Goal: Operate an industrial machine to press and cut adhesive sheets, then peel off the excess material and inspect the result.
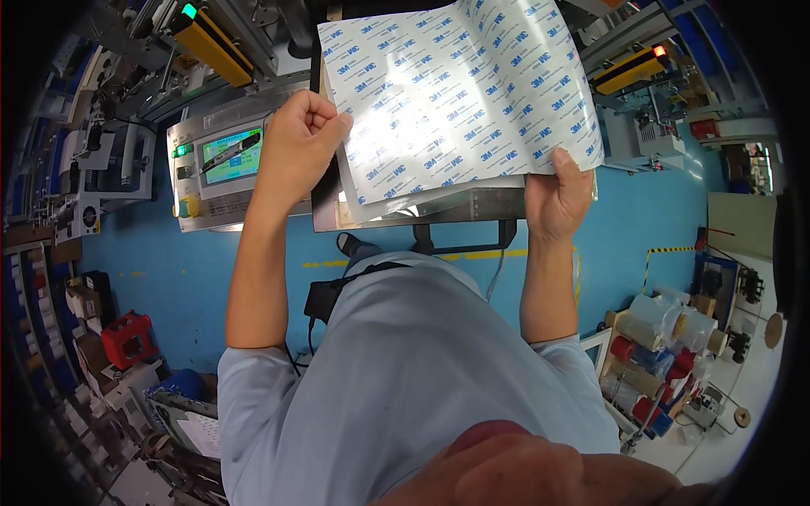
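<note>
A large white sheet (456, 93), glossy and covered in small blue print, lies over a dark tray (405, 226) in front of the person I am watching. Light glares off its left half; its upper right part is creased and its right edge curves. A pale layer (502, 183) peeks out beneath its lower edge.

The left hand (308, 139) is closed, fingers curled, thumb and forefinger pinching the sheet's left edge. The right hand (558, 196) grips the lower edge near the right corner, thumb on top, fingers underneath.

Left of the tray sits a silver control panel (192, 202) with a lit screen (245, 165), a dark pen (229, 153) lying across it. Beyond, one yellow bar (215, 46) shows a green light; another (629, 72), far right, shows red. The person's shirt (405, 354) is light blue, the floor (177, 270) brighter blue. Clear-wrapped rolls (662, 325) are stacked at lower right.
</note>
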A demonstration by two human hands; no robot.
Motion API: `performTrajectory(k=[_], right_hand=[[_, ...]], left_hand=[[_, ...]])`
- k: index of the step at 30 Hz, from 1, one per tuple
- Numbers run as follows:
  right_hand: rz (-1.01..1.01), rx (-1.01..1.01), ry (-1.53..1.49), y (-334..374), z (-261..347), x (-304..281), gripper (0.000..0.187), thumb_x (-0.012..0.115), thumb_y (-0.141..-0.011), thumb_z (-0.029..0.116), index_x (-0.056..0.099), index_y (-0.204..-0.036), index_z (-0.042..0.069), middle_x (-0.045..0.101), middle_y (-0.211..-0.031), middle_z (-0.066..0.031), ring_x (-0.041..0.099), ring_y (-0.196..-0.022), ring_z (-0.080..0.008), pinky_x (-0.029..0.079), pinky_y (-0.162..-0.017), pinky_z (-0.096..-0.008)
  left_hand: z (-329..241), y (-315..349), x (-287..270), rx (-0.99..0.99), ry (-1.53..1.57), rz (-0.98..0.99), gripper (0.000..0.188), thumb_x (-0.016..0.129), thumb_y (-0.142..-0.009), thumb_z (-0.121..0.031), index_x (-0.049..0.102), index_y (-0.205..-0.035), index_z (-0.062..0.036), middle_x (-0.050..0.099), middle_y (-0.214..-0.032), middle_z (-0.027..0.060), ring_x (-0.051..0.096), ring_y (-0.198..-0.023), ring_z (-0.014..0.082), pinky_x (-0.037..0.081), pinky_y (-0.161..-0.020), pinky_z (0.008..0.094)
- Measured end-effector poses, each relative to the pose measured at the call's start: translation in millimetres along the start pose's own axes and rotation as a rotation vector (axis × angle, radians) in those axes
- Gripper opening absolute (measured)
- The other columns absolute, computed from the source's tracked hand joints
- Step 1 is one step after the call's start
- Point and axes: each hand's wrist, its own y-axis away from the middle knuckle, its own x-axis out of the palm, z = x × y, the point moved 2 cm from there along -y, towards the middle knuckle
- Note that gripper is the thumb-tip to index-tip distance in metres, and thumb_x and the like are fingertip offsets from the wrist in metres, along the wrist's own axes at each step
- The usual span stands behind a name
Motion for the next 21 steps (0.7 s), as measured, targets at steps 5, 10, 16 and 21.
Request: performTrajectory(k=[5,10,16,21], right_hand=[[-0.022,0.02,0.073,-2,-4,-2,0.046,0.057,-0.087,-0.001,0.047,-0.132,-0.005,0.058,-0.128,-0.0136,0.057,-0.117,-0.0228,0.04,-0.105,-0.0363],[-0.028,0.037,0.132,0,-6,-2,0.044,0.057,-0.087,-0.001,0.048,-0.13,-0.006,0.059,-0.126,-0.0134,0.057,-0.115,-0.0218,0.041,-0.103,-0.0351],[-0.043,0.019,0.175,2,-10,-4,0.041,0.059,-0.087,-0.001,0.051,-0.126,-0.006,0.06,-0.122,-0.0126,0.059,-0.111,-0.0203,0.042,-0.101,-0.0339],[-0.042,0.026,0.195,2,-12,-3,0.04,0.06,-0.086,-0.001,0.052,-0.125,-0.005,0.061,-0.122,-0.0124,0.059,-0.11,-0.0188,0.043,-0.099,-0.0324]], left_hand=[[-1,6,5,-0.005,-0.062,-0.009,0.017,0.07,-0.082,-0.012,0.059,-0.085,0.0004,0.06,-0.072,0.001,0.054,-0.064,0.0057,0.046,-0.059,0.022],[-1,6,5,-0.019,-0.121,0.01,0.019,0.071,-0.081,-0.014,0.059,-0.085,0.0005,0.061,-0.071,0.0022,0.055,-0.064,0.0069,0.047,-0.06,0.0232],[2,3,6,-0.034,-0.17,0.034,0.019,0.07,-0.08,-0.014,0.059,-0.085,0.0007,0.061,-0.071,0.0029,0.055,-0.063,0.0085,0.047,-0.06,0.0247],[5,2,6,-0.022,-0.163,0.042,0.019,0.07,-0.08,-0.013,0.059,-0.084,0.0008,0.06,-0.071,0.0031,0.055,-0.063,0.0087,0.047,-0.06,0.0247]])
